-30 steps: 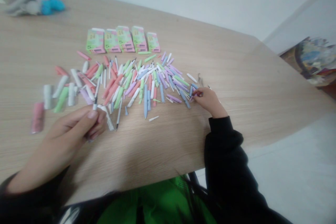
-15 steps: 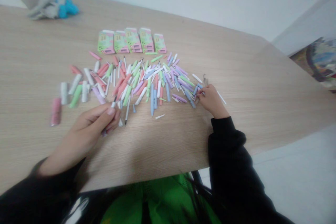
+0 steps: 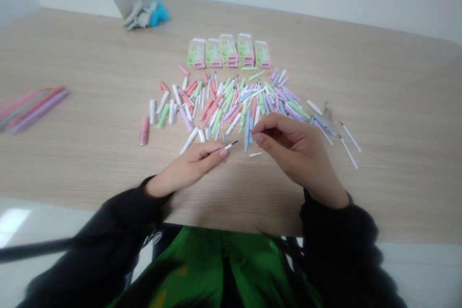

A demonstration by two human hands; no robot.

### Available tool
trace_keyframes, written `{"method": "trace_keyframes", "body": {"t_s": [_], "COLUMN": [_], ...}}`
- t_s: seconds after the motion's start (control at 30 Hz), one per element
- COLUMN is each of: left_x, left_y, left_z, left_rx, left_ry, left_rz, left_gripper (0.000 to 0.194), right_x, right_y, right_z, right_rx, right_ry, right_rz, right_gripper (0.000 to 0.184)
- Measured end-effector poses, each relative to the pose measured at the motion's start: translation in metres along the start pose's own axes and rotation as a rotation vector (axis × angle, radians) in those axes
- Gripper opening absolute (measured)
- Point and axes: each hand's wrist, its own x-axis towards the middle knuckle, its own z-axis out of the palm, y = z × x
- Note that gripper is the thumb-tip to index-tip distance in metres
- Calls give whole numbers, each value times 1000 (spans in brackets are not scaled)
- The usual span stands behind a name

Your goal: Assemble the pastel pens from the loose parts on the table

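My left hand is closed around a white pen refill, its dark tip sticking out toward the right. Facing that tip is my right hand, thumb and forefinger pinched together; anything between them is too small to make out. Just beyond both hands spreads a heap of pastel pen parts in pink, green, white, purple and blue. A short white piece lies on the table between my hands, near a long blue pen barrel.
Several green-and-pink boxes stand behind the heap. Loose white refills lie to the right. At far left is a blurred row of long coloured pieces. A grey and blue bundle sits at the back of the wooden table.
My right hand has come from the heap's right edge to the middle, close to my left hand. The refill in my left hand now points right. The view has swung left.
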Motion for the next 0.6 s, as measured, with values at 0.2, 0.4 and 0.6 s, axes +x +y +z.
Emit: {"method": "trace_keyframes", "body": {"t_s": [0.2,0.4,0.6], "left_x": [0,-1,0], "left_y": [1,3,3], "left_z": [1,0,1], "left_rx": [-10,-12,-24], "left_ry": [-30,-54,-66], "left_rz": [4,-17,-31], "left_gripper": [36,34,33], "right_x": [1,2,2], "right_y": [5,8,5], "right_z": [1,5,-3], "right_rx": [-103,-91,-70], "right_ry": [-38,-96,-17], "right_rz": [-72,-94,-35], "right_gripper": [13,12,10]}}
